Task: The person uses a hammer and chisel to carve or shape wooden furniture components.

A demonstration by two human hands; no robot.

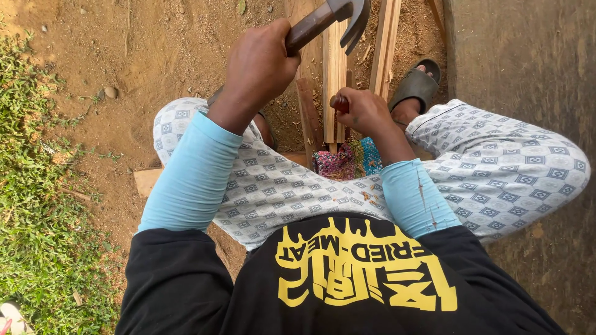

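The left hand [261, 65] grips one claw hammer [329, 22], the right hand [366, 111] holds one dark-handled tool [339, 102], maybe a chisel, on about three wooden strips [335, 74].

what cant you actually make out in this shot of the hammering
Head view only:
- Hammer: the striking face is cut off by the top edge; only the claw shows.
- Tool in the right hand: only its dark red handle end shows, and the fingers hide the rest.
- Wooden strips: the far ends run past the top edge.
- Left foot: hidden under the left hand and knee.
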